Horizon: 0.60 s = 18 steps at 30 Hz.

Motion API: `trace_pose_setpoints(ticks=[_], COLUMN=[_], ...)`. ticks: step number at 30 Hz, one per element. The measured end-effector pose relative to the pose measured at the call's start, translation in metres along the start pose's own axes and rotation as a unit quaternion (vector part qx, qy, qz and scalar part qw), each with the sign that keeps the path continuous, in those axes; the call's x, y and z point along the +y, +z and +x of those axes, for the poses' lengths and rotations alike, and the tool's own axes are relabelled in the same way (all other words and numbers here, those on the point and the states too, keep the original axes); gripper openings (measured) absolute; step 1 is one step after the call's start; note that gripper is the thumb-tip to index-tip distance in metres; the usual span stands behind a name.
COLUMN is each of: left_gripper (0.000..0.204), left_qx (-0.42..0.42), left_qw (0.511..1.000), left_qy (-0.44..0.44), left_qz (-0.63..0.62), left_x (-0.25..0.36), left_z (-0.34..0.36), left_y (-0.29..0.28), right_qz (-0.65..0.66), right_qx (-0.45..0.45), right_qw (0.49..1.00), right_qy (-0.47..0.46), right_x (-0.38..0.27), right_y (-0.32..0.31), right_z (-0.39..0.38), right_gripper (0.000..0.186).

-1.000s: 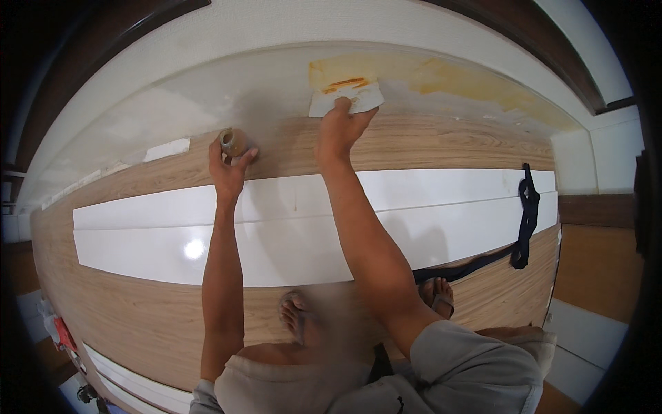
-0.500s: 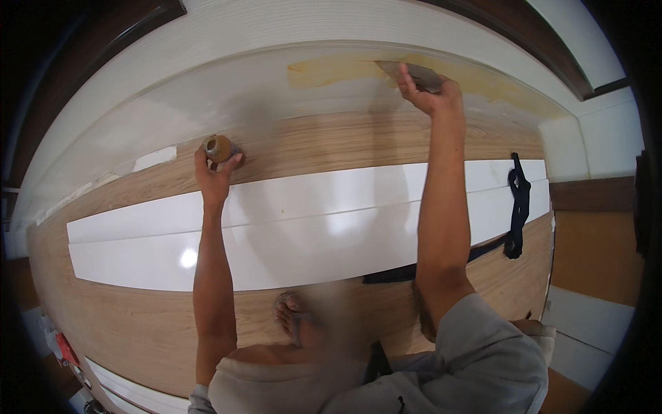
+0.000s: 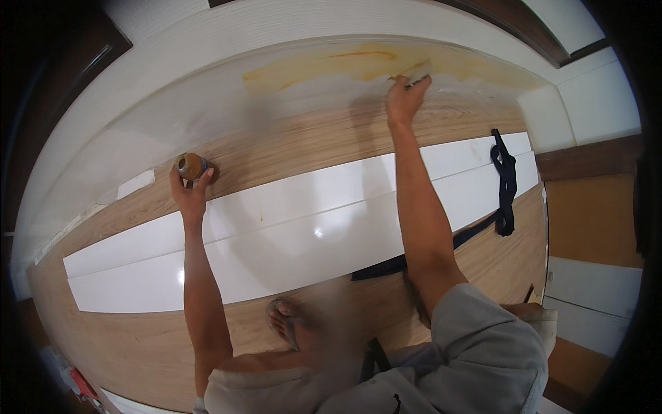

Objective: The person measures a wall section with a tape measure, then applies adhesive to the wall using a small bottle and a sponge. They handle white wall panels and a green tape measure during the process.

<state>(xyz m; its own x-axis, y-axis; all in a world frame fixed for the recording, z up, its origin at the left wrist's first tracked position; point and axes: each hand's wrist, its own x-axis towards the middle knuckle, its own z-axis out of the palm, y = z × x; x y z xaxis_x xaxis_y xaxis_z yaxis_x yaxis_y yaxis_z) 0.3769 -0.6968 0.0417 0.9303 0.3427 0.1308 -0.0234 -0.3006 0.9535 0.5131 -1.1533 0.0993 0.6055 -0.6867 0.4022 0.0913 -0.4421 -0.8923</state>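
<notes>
My left hand [image 3: 187, 196] is wrapped round a small open jar [image 3: 194, 165] with a brownish-yellow body, its mouth tipped toward me, just above the wood-look surface. At the far side, my right hand [image 3: 405, 102] grips a thin, flat spreader [image 3: 419, 70], its blade against the pale strip. Across that strip runs a smeared yellow coating [image 3: 310, 70], with darker orange streaks left of the spreader. Between my arms lie long glossy white panels [image 3: 296, 221], side by side.
Dark cloth [image 3: 507, 183] lies over the panels' right end, with a dark strip running toward my right arm. My bare foot [image 3: 284, 321] rests near the panels' front edge. A white scrap [image 3: 136, 184] lies at the left along the wall.
My right hand has turned and shifted, so the spreader's blade now points up to the right. Orange streaks have appeared in the yellow coating. The left hand still holds the jar.
</notes>
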Motion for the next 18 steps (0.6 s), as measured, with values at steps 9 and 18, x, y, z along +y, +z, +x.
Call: trace_pose_setpoints(ticks=[9, 18], left_gripper=[0.068, 0.069], left_qx=[0.008, 0.005], left_qw=[1.0, 1.0], left_qy=[0.009, 0.01], left_qz=[-0.014, -0.017], left_x=[-0.007, -0.005], left_z=[0.001, 0.001], left_y=[0.0, -0.001], right_qz=[-0.048, -0.001], right_qx=[-0.02, -0.121], right_qw=[0.992, 0.979], right_qy=[-0.112, -0.164], right_x=[-0.043, -0.087], right_y=[0.026, 0.061], right_z=[-0.053, -0.143], right_gripper=[0.056, 0.077])
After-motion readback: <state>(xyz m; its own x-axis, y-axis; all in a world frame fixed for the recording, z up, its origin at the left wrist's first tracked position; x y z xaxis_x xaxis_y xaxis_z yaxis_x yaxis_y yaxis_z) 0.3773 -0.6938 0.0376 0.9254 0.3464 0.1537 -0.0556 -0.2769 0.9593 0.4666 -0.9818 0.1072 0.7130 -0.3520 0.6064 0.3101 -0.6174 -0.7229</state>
